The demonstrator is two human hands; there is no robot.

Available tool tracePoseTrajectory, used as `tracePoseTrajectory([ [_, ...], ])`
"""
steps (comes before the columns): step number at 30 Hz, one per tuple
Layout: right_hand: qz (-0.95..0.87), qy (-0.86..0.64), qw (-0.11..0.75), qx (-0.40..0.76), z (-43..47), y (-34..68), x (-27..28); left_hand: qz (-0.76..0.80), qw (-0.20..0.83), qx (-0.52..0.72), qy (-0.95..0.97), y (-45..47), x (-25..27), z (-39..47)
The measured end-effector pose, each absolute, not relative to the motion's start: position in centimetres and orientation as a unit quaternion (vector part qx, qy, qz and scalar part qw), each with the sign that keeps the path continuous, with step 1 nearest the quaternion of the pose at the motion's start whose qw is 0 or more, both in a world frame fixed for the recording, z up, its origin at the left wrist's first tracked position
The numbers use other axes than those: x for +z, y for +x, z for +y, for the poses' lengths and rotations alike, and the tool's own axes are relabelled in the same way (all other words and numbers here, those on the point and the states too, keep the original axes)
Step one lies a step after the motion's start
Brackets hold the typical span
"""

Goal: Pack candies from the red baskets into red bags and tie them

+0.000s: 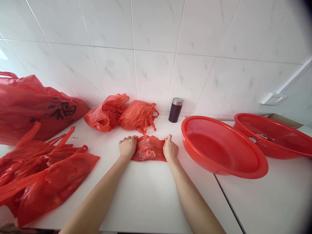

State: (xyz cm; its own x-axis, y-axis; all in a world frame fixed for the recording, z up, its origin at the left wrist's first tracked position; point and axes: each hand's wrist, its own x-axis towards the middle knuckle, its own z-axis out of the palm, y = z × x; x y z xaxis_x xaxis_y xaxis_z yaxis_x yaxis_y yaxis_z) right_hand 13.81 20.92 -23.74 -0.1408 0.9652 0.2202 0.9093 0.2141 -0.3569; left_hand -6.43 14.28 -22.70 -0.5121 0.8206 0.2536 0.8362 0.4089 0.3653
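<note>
A red plastic bag (148,149) with a pale printed emblem lies on the white table (146,195), folded into a low bundle. My left hand (127,147) is closed on its left end, and my right hand (171,148) pinches the right end. Between them the plastic is wrinkled. What the bag contains, if anything, cannot be made out. Just behind it sit two crumpled red plastic bags, one on the left (106,113) and one on the right (138,113).
A large red bag with black characters (44,107) and a pile of red bags (56,175) take up the left side. A dark tumbler (175,110) stands by the tiled wall. Two red plastic baskets, one nearer (219,149) and one farther (280,136), are at right.
</note>
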Motion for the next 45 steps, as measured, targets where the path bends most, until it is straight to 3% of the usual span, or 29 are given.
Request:
tracePoseTrajectory([
  [7, -0.714, -0.639, 0.273, 0.09, 21.0, 14.0, -24.1, -0.863, -0.003, -0.401, -0.307, -8.2, -22.9, 13.6],
  [12, -0.681, -0.633, 0.349, 0.118, 21.0, 14.2, -24.1, -0.807, 0.003, -0.504, -0.307, -8.1, -23.5, 13.4],
  [16, -0.682, -0.587, 0.414, 0.139, 21.1, 14.6, -24.1, -0.777, 0.051, -0.523, -0.346, -8.2, -21.0, 13.2],
  [20, -0.68, -0.54, 0.469, 0.16, 21.0, 14.7, -24.2, -0.739, 0.075, -0.459, -0.488, -6.2, -17.4, 13.3],
  [25, -0.649, -0.519, 0.527, 0.179, 20.7, 15.2, -24.3, -0.692, -0.071, -0.26, -0.67, -3.0, -17.0, 15.0],
  [29, -0.625, -0.506, 0.557, 0.206, 20.6, 15.5, -24.1, -0.691, -0.134, -0.202, -0.681, -2.9, -15.9, 14.6],
  [41, -0.648, -0.521, 0.501, 0.24, 21.1, 15.8, -24.1, -0.716, -0.209, -0.414, -0.522, -11.8, -1.3, -0.9],
  [45, -0.658, -0.522, 0.494, 0.224, 20.8, 15.7, -23.8, -0.755, -0.115, -0.53, -0.368, -17.3, 2.0, -9.3],
])
